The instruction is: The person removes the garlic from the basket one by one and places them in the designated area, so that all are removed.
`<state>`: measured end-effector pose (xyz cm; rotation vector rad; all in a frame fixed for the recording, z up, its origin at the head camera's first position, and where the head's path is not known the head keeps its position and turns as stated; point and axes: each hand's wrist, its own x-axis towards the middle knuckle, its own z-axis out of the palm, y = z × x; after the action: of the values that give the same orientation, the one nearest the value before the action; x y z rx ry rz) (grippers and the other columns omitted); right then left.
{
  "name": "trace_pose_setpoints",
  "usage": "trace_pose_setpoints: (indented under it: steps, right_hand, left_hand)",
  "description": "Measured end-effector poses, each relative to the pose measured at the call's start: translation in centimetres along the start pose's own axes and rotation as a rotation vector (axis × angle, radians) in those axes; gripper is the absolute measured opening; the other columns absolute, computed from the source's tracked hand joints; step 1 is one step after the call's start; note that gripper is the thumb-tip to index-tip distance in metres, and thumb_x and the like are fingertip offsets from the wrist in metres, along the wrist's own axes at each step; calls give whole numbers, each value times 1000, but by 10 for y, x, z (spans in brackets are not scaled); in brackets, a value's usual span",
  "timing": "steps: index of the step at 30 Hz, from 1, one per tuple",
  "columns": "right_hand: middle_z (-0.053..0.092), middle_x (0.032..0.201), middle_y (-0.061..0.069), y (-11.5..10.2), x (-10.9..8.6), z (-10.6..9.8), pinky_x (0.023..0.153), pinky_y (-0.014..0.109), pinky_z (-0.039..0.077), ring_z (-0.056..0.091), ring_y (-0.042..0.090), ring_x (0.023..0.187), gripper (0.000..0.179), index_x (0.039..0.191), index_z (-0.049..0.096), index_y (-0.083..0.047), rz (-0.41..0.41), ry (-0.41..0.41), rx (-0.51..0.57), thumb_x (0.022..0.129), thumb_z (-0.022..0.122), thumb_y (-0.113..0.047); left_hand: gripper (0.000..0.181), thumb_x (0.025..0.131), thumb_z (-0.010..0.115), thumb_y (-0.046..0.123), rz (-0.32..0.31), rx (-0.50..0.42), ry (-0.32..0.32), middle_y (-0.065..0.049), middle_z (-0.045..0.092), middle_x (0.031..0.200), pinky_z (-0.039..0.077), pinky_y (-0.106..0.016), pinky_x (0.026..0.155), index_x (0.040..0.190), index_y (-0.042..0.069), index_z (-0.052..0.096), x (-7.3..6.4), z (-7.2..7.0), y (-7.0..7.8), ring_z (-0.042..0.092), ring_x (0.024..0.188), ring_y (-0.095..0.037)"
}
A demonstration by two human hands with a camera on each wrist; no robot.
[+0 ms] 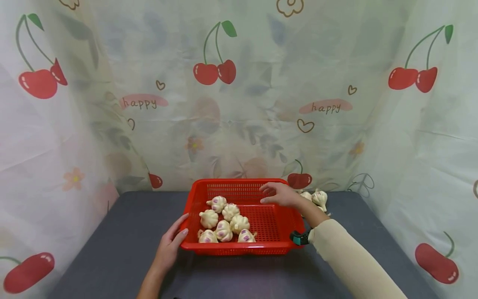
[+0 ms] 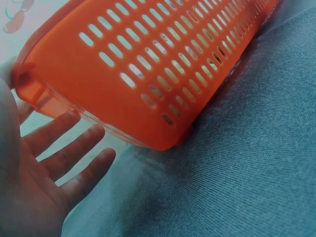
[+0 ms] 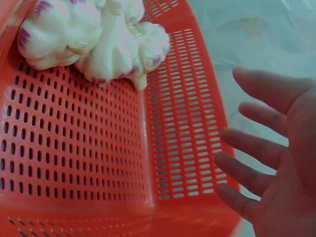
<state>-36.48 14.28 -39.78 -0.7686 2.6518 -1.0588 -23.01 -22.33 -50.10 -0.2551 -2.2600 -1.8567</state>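
A red plastic basket [image 1: 239,246] with slotted walls stands before me, several garlic bulbs [image 1: 224,231] gathered in its left half. My left hand [image 1: 169,247] is at the basket's left side, thumb and forefinger by the rim. In the left wrist view its other fingers [image 2: 74,153] are spread beside the basket's corner. Over the right part of the basket hovers my right hand [image 1: 280,194], holding nothing, its fingers apart in the right wrist view. More garlic bulbs [image 1: 320,199] lie on the table beyond the basket's right side, partly hidden by my right arm.
The basket stands on a dark grey table [image 1: 130,224]. A pale curtain [image 1: 254,137] printed with cherries hangs behind the table and on both sides. A dark band with a teal part [image 1: 300,238] is on my right wrist.
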Motion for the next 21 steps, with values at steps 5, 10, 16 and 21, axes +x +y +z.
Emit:
trace_pose_setpoints:
  steps: [5, 10, 16, 21]
  right_hand:
    - [57, 128, 18, -5, 7, 12, 94, 48, 46, 52, 37, 120, 47, 130, 57, -5, 8, -111, 24, 90, 72, -25]
    - [57, 129, 14, -14, 13, 24, 95, 46, 46, 51, 33, 121, 53, 133, 55, -7, 38, -207, 28, 88, 72, -31]
    - [56, 131, 13, -20, 22, 39, 96, 46, 45, 52, 29, 119, 59, 137, 53, -8, 52, -325, 17, 89, 70, -37]
    - [59, 126, 9, -25, 26, 47, 96, 46, 44, 54, 26, 116, 61, 138, 53, -11, 79, -388, -22, 88, 69, -41]
  left_hand:
    - [47, 101, 51, 17, -9, 3, 0, -18, 39, 149, 47, -25, 91, 147, 12, 43, 0, 0, 1, 47, 126, -37]
    - [47, 101, 51, 17, -17, 9, 0, -17, 39, 149, 46, -25, 91, 147, 13, 43, 0, 0, 2, 47, 126, -36]
    - [47, 101, 52, 20, -10, 11, 6, -17, 39, 149, 45, -19, 88, 147, 13, 44, 0, 0, 2, 47, 125, -35]
    - [46, 101, 52, 20, 13, 13, 8, -16, 40, 148, 44, -19, 90, 146, 15, 45, -1, -1, 1, 47, 126, -33]
